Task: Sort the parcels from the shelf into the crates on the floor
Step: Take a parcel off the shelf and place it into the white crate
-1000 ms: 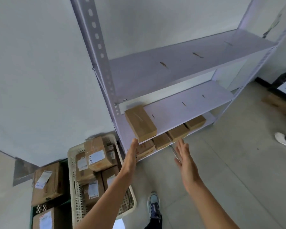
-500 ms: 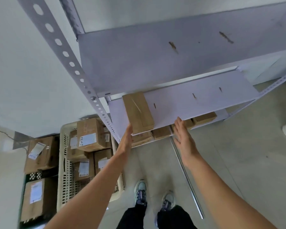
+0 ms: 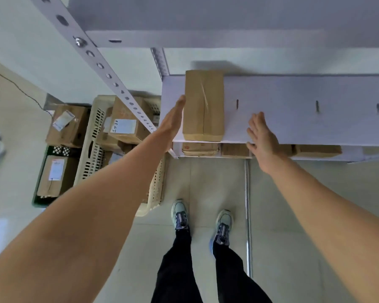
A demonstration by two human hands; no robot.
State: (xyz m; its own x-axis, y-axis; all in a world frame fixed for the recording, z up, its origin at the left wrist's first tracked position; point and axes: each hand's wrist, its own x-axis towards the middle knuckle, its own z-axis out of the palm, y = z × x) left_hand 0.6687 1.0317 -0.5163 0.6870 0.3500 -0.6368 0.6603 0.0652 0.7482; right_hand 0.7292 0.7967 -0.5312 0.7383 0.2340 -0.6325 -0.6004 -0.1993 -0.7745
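A long brown cardboard parcel (image 3: 203, 104) lies at the left end of a white shelf board (image 3: 293, 110), its near end at the board's front edge. My left hand (image 3: 172, 123) is flat and open against the parcel's left side. My right hand (image 3: 262, 136) is open with spread fingers over the board, a short gap to the right of the parcel, holding nothing. On the shelf below, several more brown parcels (image 3: 200, 148) show under the board's edge. On the floor to the left stand a cream crate (image 3: 92, 154) and a dark green crate (image 3: 39, 193), both holding labelled boxes.
A perforated white upright (image 3: 101, 66) slants across the upper left, between me and the crates. A labelled box (image 3: 69, 125) sits behind the green crate. A metal rod (image 3: 247, 215) lies on the tiled floor by my right shoe. My feet stand just before the shelf.
My view has tilted down and come closer to the shelf. Both hands have risen from below the board's edge; the left now lies against the parcel's side, the right is over the board.
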